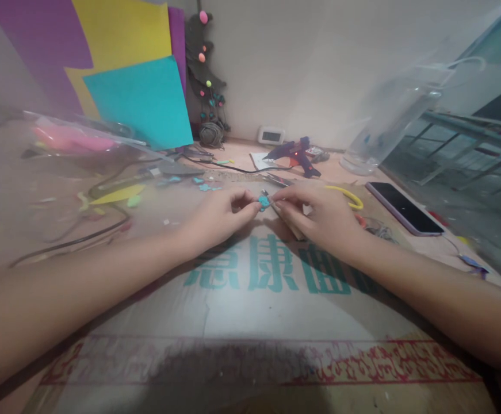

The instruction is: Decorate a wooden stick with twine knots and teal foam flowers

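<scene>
Near the middle of the head view, a small turquoise piece shaped like a flower (263,202) is pinched between the thumb and finger of my left hand (228,208). My right hand (314,210) faces it from the other side, its thumb and finger closed close to the piece's right edge. What those right fingertips hold is too small to make out. A thin brownish strip (294,229) shows below the right fingers. Several flat turquoise scraps (207,187) lie just beyond the left hand.
A printed sheet (250,316) covers the work surface. Behind it lie a dark glue gun (295,156) with a lit red spot, scissors (278,181) and a small digital display (271,135). A phone (403,208) and a clear jug (368,138) stand right; coloured sheets (142,106) lean left.
</scene>
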### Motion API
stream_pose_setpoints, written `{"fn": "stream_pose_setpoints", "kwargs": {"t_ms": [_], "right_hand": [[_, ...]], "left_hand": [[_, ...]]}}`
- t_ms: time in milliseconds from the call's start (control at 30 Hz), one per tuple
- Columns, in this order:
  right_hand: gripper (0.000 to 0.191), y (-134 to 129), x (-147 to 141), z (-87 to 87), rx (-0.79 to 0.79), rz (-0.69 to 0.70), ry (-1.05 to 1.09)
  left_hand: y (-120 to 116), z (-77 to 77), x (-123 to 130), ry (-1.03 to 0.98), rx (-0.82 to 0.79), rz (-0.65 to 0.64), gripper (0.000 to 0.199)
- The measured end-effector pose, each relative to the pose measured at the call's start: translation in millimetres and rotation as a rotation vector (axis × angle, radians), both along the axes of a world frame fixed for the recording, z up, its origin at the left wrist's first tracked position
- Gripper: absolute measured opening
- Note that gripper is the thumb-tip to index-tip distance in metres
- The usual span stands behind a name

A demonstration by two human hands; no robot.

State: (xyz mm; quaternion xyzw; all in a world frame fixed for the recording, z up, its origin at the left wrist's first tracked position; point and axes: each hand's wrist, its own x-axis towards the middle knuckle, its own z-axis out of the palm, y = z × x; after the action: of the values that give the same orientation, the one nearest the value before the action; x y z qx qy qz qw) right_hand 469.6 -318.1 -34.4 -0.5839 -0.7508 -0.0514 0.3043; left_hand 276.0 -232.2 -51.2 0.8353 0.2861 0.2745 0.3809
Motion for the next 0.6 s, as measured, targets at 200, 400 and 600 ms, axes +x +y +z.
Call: {"fn": "stream_pose_setpoints", "kwargs": {"t_ms": [200,400,600], "right_hand": [[0.016,-3,-7,-3.2,0.028,0.017,0.153],[0.014,-1,-8,-6.8,0.093,0.071,0.17],[0.02,0,-8,-11.8,0.047,0.213,0.205]], "left_hand": [[0,-1.6,-1,0.029,-0.026,-0.047,0.025],[0,-1.5,0,0.014,-0.027,-0.102,0.022],[2,-3.0,0,0.05,-0.011,-0.134,0.023]]}}
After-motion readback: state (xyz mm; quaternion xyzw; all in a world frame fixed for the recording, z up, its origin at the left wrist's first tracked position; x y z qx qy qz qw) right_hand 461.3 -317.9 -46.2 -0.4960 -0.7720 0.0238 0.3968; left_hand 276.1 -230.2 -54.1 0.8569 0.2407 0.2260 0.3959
